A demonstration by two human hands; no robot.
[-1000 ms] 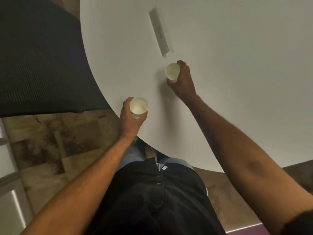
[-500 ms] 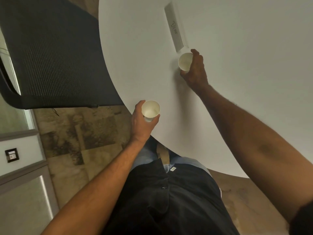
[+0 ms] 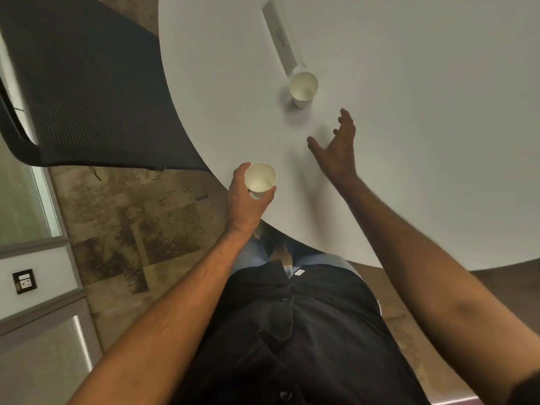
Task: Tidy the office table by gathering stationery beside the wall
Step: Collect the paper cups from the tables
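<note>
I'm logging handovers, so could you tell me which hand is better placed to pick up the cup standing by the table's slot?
Probably the right hand: it is open, empty and near the standing cup; the left hand grips another cup.

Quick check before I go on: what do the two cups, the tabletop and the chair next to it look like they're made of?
Cup in the left hand: apparently thin paper, matte off-white, rolled rim.
Cup standing on the table: looks the same.
Tabletop: smooth white, faint sheen, probably laminate; core not visible.
Chair: dark woven mesh, fine grid texture, over a black frame.
</note>
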